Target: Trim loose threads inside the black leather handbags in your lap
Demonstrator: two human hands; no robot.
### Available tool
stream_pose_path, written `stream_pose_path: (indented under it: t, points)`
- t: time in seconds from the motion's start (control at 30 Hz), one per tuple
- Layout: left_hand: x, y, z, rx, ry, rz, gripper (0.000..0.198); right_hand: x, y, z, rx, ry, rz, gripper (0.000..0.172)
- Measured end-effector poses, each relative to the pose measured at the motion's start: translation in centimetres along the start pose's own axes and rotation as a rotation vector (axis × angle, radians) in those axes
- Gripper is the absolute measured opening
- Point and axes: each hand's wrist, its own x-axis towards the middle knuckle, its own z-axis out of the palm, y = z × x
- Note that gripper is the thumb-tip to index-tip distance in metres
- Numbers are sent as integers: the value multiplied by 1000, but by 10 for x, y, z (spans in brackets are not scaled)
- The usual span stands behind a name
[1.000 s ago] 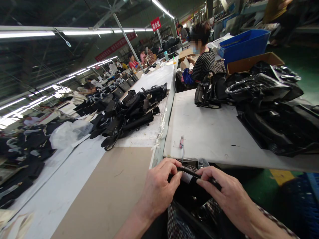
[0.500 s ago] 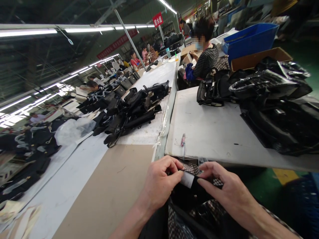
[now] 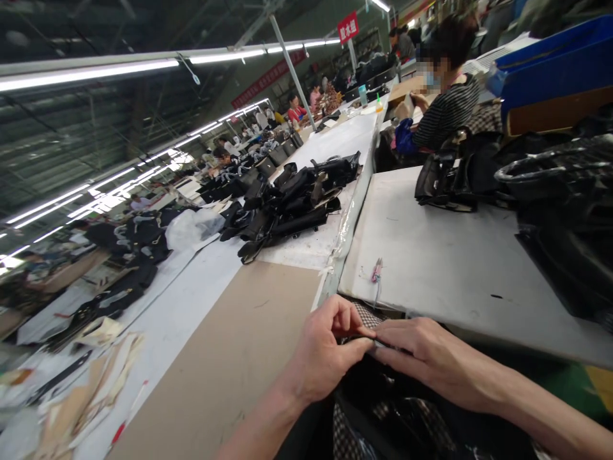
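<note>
Below the table edge, a black bag (image 3: 371, 377) with a dark opening lies over brown-and-white checked cloth (image 3: 345, 425). My left hand (image 3: 325, 351) pinches the bag's upper edge between thumb and fingers. Right up against those fingertips, my right hand (image 3: 426, 351) grips the same edge, its fingers long and pressed together over it. The white label on the bag is covered by my hands now. A small pair of thread snips (image 3: 377, 271) with pink handles lies on the white table just beyond.
Black bags (image 3: 301, 191) are heaped on the long table (image 3: 268, 319) ahead. More plastic-wrapped black bags (image 3: 565, 211) crowd the right table (image 3: 431, 255). A seated co-worker (image 3: 445, 108) in stripes is beyond, near a blue bin (image 3: 555, 70). A red pen (image 3: 117, 434) lies lower left.
My right hand has come left to meet my left hand, closing over the bag edge and hiding the white label. The view has swung left, so the surroundings sit farther right.
</note>
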Motion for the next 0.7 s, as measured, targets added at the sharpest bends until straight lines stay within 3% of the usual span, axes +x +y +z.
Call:
stream_pose_path:
  t: [0.17,0.27,0.37,0.7]
  points:
    - [-23,3,-10,266,164,-168,33,3,2,17,-37,80,52,27]
    - [-38,4,-7,284,176,-288,21,1,4,23,-44,88,108,38]
    - [-42,2,1,269,227,-259,7,0,6,24,-3,86,101,41]
    - [-30,-9,10,298,276,-234,3,-7,13,21,58,128,135,40]
